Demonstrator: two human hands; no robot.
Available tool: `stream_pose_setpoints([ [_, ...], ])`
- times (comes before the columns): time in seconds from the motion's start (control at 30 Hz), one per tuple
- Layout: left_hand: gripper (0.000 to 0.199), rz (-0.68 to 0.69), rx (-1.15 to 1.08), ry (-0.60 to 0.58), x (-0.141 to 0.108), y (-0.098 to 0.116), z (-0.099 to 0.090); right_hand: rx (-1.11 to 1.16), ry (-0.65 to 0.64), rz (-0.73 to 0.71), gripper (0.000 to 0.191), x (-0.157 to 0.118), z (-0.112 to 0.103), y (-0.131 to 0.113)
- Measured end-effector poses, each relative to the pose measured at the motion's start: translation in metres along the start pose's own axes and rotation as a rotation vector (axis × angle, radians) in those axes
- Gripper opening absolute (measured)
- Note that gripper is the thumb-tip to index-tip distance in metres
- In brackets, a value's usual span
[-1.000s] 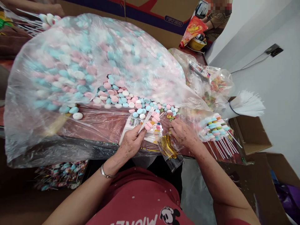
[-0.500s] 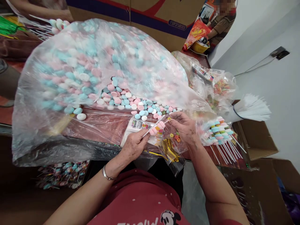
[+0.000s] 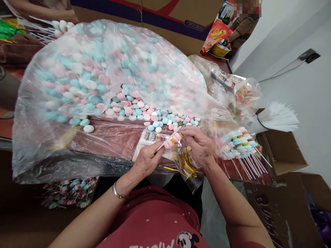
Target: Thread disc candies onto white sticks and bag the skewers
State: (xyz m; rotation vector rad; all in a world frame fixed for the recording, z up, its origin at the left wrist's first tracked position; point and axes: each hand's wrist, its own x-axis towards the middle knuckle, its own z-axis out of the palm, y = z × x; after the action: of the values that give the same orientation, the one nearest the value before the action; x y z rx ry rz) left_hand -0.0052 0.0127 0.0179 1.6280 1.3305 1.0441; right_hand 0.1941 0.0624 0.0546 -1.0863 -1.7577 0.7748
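Between my hands is a white stick (image 3: 168,138) with pink marshmallow and yellow-orange candy pieces on it. My left hand (image 3: 148,159) pinches its lower part. My right hand (image 3: 198,143) has its fingers closed at the upper end, around a small yellow-orange ring. Behind them, pink, blue and white candies (image 3: 139,112) spill from a large clear plastic bag (image 3: 108,62). Under the skewer lie printed clear wrappers (image 3: 152,136). Gold twist ties (image 3: 186,165) lie just in front of my right hand, near a small yellow ring (image 3: 189,148).
Finished candy skewers (image 3: 241,143) lie at the right, beside a bundle of white sticks (image 3: 279,117) and an open cardboard box (image 3: 284,151). Bags of gummy candy (image 3: 244,93) sit behind. Another person's arm (image 3: 49,13) shows at the back left, and a person sits at the back right.
My right hand has moved slightly left and down, bringing a yellow-orange ring against the skewer's upper end. My left hand keeps its hold, nearly unmoved.
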Motion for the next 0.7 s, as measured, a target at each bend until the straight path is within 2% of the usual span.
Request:
stream_pose_setpoints([
  [0.17, 0.029, -0.026, -0.063, -0.023, 0.0, 0.0, -0.001, 0.123, -0.061, 0.201, 0.012, -0.001, 0.005, 0.007],
  [0.3, 0.03, -0.042, -0.09, -0.023, 0.0, -0.003, -0.001, 0.177, -0.16, 0.26, 0.01, 0.003, -0.001, 0.002],
  [0.37, 0.03, -0.052, -0.11, -0.005, 0.0, -0.005, -0.001, 0.218, -0.202, 0.289, 0.016, 0.009, -0.005, 0.001],
  [0.47, 0.031, -0.089, -0.134, 0.052, -0.002, -0.009, 0.001, 0.249, -0.128, 0.275, 0.031, 0.023, -0.007, 0.009],
  [0.53, 0.031, -0.124, -0.14, 0.104, -0.003, -0.013, 0.003, 0.076, -0.088, 0.206, 0.029, 0.034, -0.005, 0.018],
  [0.57, 0.031, -0.139, -0.141, 0.132, -0.004, -0.014, 0.004, -0.07, -0.111, 0.156, 0.025, 0.039, -0.003, 0.022],
  [0.7, 0.031, -0.173, -0.14, 0.194, -0.004, -0.016, 0.006, -0.611, -0.396, -0.083, 0.018, 0.048, 0.008, 0.03],
])
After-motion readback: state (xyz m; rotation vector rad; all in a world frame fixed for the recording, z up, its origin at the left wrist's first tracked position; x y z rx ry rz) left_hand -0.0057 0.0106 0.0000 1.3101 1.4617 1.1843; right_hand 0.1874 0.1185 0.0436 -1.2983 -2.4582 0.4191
